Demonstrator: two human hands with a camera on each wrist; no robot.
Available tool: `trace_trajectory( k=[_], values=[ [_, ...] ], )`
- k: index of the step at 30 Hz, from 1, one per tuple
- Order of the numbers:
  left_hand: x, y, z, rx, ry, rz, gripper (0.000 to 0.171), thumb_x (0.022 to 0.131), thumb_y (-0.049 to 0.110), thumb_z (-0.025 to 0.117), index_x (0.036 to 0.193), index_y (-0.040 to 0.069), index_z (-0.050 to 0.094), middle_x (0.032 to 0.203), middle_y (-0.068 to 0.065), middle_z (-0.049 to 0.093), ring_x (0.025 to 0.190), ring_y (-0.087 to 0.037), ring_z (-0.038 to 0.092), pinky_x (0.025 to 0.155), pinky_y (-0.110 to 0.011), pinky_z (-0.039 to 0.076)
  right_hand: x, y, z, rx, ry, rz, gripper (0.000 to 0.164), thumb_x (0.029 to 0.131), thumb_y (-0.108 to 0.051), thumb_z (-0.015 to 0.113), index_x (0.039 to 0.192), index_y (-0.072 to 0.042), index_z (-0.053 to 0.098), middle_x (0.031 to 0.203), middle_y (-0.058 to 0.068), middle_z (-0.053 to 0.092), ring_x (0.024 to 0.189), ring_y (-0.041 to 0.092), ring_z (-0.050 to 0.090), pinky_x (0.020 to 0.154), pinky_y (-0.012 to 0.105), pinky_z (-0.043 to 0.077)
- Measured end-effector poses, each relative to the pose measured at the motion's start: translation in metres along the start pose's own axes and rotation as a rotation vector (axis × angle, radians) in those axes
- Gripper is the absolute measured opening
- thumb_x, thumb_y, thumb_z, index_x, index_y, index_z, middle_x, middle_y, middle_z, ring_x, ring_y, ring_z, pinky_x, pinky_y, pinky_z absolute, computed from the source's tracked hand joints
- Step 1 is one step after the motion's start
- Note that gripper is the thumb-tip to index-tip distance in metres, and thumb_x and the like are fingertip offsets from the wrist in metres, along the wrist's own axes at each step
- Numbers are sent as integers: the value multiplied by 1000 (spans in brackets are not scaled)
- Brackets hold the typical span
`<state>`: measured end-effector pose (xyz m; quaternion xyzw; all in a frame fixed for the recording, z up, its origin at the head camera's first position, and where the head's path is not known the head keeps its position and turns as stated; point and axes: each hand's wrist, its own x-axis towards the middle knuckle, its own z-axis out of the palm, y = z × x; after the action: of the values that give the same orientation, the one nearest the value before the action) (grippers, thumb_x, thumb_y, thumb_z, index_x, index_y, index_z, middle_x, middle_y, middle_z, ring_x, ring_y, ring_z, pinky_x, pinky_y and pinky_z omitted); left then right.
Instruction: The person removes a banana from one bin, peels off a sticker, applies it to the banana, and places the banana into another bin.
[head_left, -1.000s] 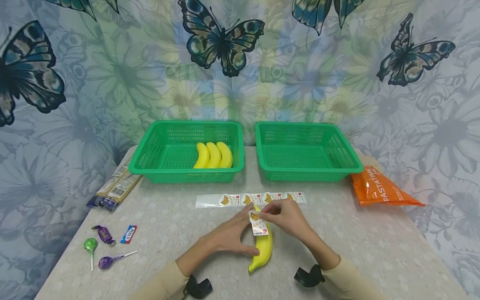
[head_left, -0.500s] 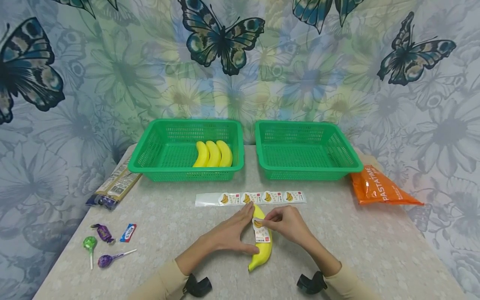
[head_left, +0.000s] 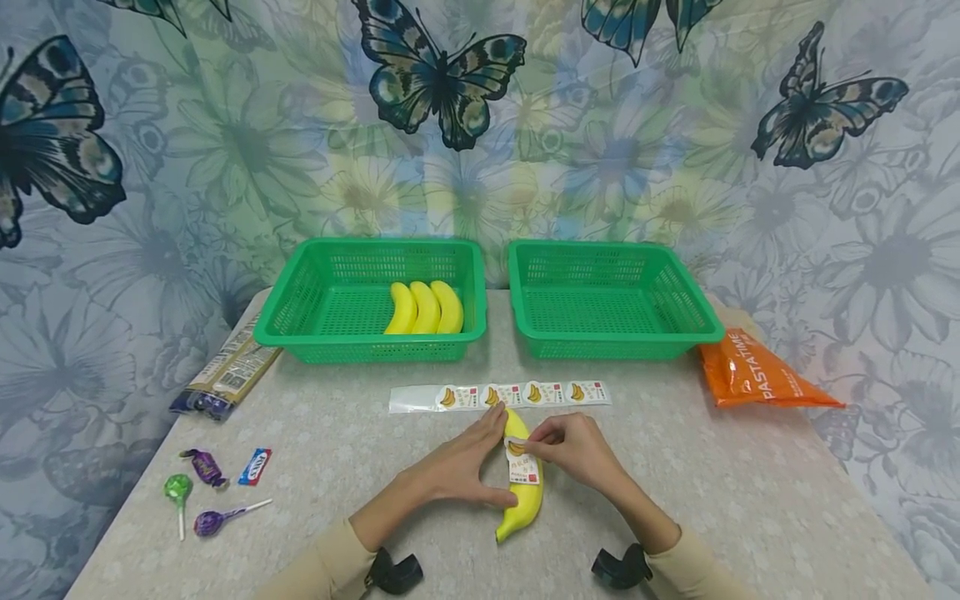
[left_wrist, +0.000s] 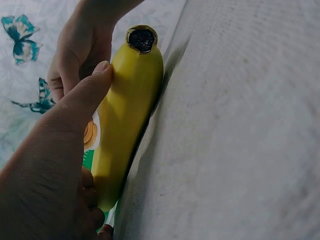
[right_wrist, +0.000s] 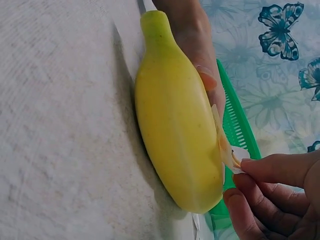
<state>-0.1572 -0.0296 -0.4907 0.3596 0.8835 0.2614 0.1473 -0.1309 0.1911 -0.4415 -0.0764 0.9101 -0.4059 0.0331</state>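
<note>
A yellow banana [head_left: 530, 500] lies on the table in front of the person. The left hand [head_left: 457, 467] steadies it from the left, thumb near the stem end and fingertips by the far end; the left wrist view shows the thumb [left_wrist: 87, 87] on its skin. A white sticker [head_left: 522, 468] with a banana picture lies over the banana's upper side. Thumb and forefinger of the right hand [head_left: 573, 446] pinch the sticker's far end, and in the right wrist view that end of the sticker [right_wrist: 237, 157] stands off the skin. Behind them lies a strip of similar stickers [head_left: 498, 397].
Two green baskets stand at the back: the left basket [head_left: 367, 350] holds 3 bananas [head_left: 426, 308], the right basket [head_left: 615, 348] nothing. An orange bag [head_left: 757, 371] lies right, a gold packet [head_left: 232, 371] left. Lollipops [head_left: 208, 523] and wrapped candies [head_left: 204, 468] lie front left.
The right hand has brought the sticker down and slightly toward the person, so its near part now lies along the banana. The left hand has kept its place.
</note>
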Motion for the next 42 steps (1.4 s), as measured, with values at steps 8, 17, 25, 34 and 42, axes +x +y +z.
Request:
trace_trajectory(
  k=[8,17,25,34,42],
  values=[
    [0,1,1,13,36,-12,102,88,74,44,158,12,5,166,-2,-1,153,-19,6,121,-44,25,1,1,1,16,-19,28,12,81,-23,80,79,-12,76,72,-2,72,64,6,63,56,20,51],
    [0,2,3,-9,48,-18,95,92,70,42,158,12,6,166,-2,0,153,-18,5,122,-43,23,1,3,3,13,-17,48,10,81,-21,79,80,-11,75,72,-2,71,64,7,62,56,20,50],
    [1,0,5,10,61,-5,97,91,71,43,158,11,6,166,-3,-1,153,-18,4,123,-42,23,4,5,5,16,-6,103,12,81,-22,79,80,-11,75,71,-2,71,62,8,61,54,22,50],
    [-1,1,5,7,60,-2,98,90,70,45,158,11,5,166,-4,-1,153,-18,4,123,-41,21,10,17,10,146,-25,233,18,79,-21,81,82,-5,74,69,2,70,61,12,63,56,25,54],
    [1,2,3,-6,64,-11,102,88,72,48,158,12,4,166,-4,-2,153,-20,6,122,-43,24,11,28,13,249,-84,328,35,81,-27,79,100,2,72,73,6,72,61,13,64,58,27,56]
  ],
)
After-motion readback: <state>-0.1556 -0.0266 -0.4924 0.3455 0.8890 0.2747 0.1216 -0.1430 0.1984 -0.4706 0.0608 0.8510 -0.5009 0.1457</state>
